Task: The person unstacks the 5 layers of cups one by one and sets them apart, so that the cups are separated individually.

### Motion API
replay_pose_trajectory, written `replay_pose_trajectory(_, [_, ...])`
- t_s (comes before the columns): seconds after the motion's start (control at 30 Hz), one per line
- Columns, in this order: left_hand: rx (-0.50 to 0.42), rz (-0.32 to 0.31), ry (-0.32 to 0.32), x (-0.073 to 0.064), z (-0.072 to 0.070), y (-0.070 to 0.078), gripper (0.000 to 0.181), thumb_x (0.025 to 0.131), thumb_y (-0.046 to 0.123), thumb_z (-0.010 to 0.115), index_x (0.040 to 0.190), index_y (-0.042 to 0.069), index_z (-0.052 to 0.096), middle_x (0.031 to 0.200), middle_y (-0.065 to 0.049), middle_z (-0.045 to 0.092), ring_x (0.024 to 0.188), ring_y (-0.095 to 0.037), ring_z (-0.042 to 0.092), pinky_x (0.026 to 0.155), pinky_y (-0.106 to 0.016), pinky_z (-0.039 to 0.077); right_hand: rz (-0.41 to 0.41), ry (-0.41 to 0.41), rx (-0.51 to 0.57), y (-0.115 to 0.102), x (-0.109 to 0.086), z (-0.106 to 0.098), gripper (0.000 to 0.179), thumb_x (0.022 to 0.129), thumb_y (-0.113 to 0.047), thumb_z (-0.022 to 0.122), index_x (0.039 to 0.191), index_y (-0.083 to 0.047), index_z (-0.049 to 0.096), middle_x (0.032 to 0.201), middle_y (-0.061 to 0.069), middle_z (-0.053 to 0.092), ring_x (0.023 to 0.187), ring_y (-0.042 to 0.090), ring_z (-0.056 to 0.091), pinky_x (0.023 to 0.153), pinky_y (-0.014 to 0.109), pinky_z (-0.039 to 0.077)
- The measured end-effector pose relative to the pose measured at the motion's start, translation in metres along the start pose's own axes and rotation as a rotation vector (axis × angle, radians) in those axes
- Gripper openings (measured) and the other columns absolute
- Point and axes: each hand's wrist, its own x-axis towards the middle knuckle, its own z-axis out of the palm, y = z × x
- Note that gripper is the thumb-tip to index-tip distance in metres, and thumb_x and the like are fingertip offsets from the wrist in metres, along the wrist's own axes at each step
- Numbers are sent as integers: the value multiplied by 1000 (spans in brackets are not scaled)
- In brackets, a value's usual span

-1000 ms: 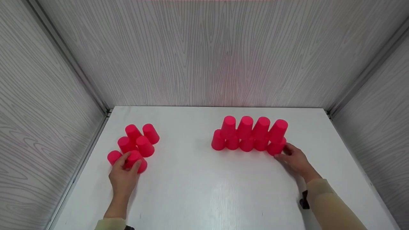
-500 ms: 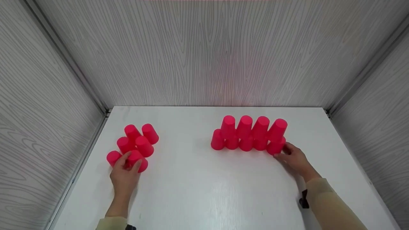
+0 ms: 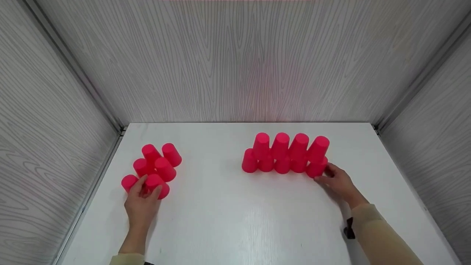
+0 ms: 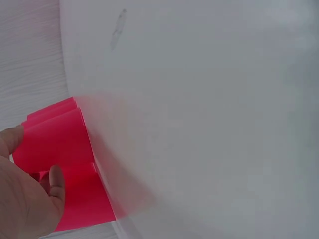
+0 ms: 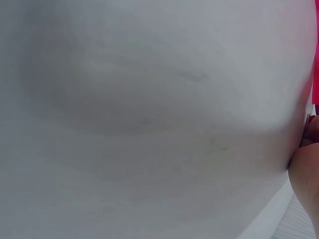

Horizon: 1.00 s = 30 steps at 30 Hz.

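Several bright pink-red cups stand upside down on a white table [image 3: 220,213]. My left hand [image 3: 140,208] is at the near end of the left cluster, thumb and forefinger round the nearest cup [image 3: 160,187]. Another cup [image 3: 128,182] stands just left of its fingers. The left wrist view shows the left hand [image 4: 25,201] against the cups' sides, part of the fingers hidden. On the right, a lower row of cups [image 3: 249,162] bears an upper row [image 3: 280,145]. My right hand [image 3: 340,184] grips the lower row's rightmost cup [image 3: 315,168] between thumb and fingers.
Farther back in the left cluster, several more cups [image 3: 171,154] stand close together. A grey wood-grain panel [image 3: 220,62] rises behind the table, with side panels [image 3: 40,154] at left and right. A wide stretch of tabletop lies between the two groups.
Both hands keep their places on the same cups. The whole view has shifted only very slightly; no cup has visibly moved against the others.
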Motion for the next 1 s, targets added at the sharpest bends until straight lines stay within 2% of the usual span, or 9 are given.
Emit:
replay_pose_trajectory(0.2, [19, 68, 47, -11, -8, 15, 79, 89, 17, 88, 157, 14, 49, 152, -9, 54, 138, -33, 53, 102, -52, 55, -9, -4, 9, 0, 2, 0, 89, 97, -45, 78, 165, -10, 35, 165, 19, 40, 155, 42, 32, 122, 56, 36])
replay_pose_trajectory(0.37, [15, 205, 95, -18, -10, 41, 74, 88, 15, 89, 153, 12, 55, 147, -6, 60, 135, -27, 56, 101, -49, 56, 9, -9, 13, 2, 3, -1, 92, 96, -47, 79, 167, -12, 32, 166, 18, 39, 155, 42, 32, 121, 56, 36])
replay_pose_trajectory(0.47, [-15, 303, 108, -21, -2, 61, 69, 87, 13, 89, 150, 11, 60, 143, -3, 64, 132, -22, 60, 101, -35, 57, 12, -10, 14, 3, 3, -1, 93, 95, -48, 79, 167, -12, 32, 166, 17, 38, 155, 42, 31, 121, 56, 36])
replay_pose_trajectory(0.6, [-80, 416, 71, -24, 15, 90, 67, 85, 11, 91, 146, 10, 64, 140, -3, 66, 129, -22, 63, 99, -19, 53, 4, -6, 23, 3, 2, 0, 91, 95, -47, 80, 166, -12, 34, 165, 18, 39, 154, 42, 31, 122, 57, 36])
replay_pose_trajectory(0.7, [-97, 474, 16, -24, 33, 113, 68, 84, 14, 92, 145, 11, 65, 140, -3, 67, 127, -20, 64, 100, -26, 55, -1, -9, 27, 3, 2, -1, 89, 96, -46, 79, 166, -12, 35, 165, 17, 40, 154, 42, 32, 122, 57, 36])
replay_pose_trajectory(0.83, [-99, 537, -72, -21, 63, 139, 64, 86, 19, 91, 144, 10, 65, 140, -2, 68, 127, -19, 65, 100, -43, 57, -3, -11, 19, 2, 1, -1, 90, 96, -46, 79, 166, -12, 33, 165, 17, 39, 154, 43, 32, 121, 58, 36])
replay_pose_trajectory(1.0, [-106, 555, -210, -15, 107, 163, 57, 92, 21, 86, 144, 11, 65, 139, -6, 67, 126, -21, 65, 98, -43, 56, -11, -7, 23, 2, 0, 0, 87, 97, -43, 78, 166, -12, 34, 164, 18, 40, 153, 43, 33, 121, 57, 37])
